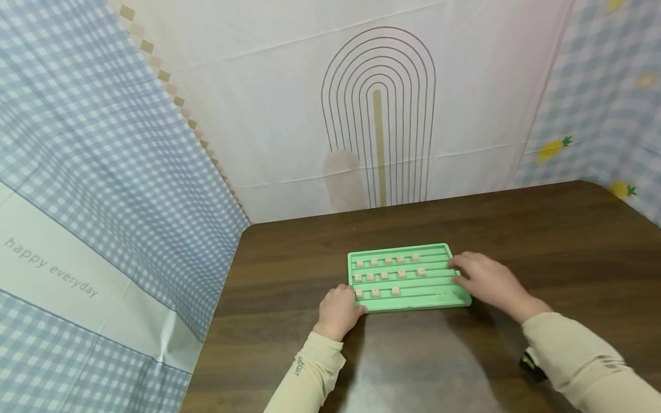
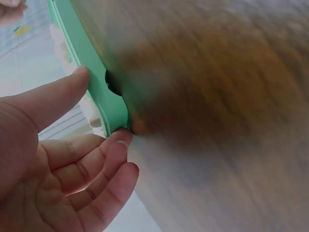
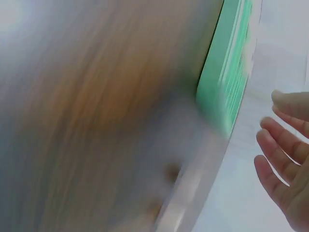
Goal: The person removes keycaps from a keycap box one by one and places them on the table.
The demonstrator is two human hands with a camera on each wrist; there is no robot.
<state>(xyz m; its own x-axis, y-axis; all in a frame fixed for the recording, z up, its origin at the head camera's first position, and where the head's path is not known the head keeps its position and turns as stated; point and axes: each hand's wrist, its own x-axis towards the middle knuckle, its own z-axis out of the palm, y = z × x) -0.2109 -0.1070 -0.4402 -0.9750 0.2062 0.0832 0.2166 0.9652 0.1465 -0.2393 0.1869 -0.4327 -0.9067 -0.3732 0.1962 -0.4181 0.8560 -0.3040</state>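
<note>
- Gripping green tray (image 1: 423, 283) at its near left corner: left hand (image 1: 338, 311), thumb on the side wall, fingers bent round the corner.
- Right hand (image 1: 488, 279) by the tray's right edge, fingers spread and loosely bent, grasping nothing; right wrist view shows a gap to the plastic.
- Tray sits mid-table on the dark wooden table (image 1: 279, 275); can't tell if its whole underside touches.
- Small pale blocks (image 1: 384, 276) stand in three rows, mostly toward the left; right side bare.
- Best handling, my judgement: left hand firm but light, tray level, no jerks, since loose blocks could slide or tip. Right fingers should meet the edge gently, clear of the rows.
</note>
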